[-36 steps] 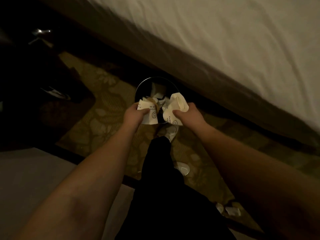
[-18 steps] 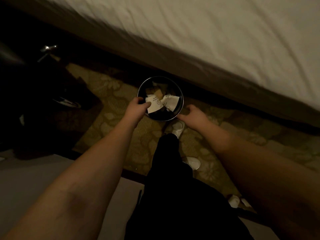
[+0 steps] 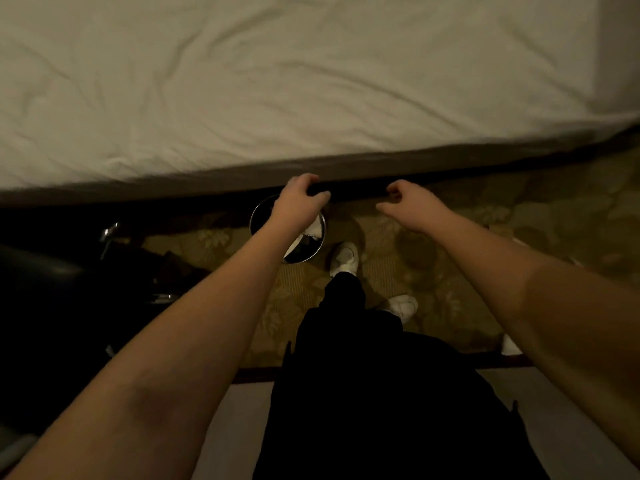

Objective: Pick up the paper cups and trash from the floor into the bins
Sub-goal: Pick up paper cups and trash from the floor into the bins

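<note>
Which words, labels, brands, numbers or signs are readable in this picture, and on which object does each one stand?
No text can be read in this frame.
White crumpled paper in the bin: any print is too dark and blurred to read.
White shoes: no readable brand.
Bed sheet: no writing visible.

A round, dark, metal-rimmed bin (image 3: 320,242) stood upright beside the bed (image 3: 277,81). Crumpled white paper cups (image 3: 313,232) lay inside it.

Dim light: my view takes in a bed (image 3: 277,81) with rumpled white sheets, a floral patterned carpet (image 3: 433,265) below, and a dark chair (image 3: 52,289) at my left.
</note>
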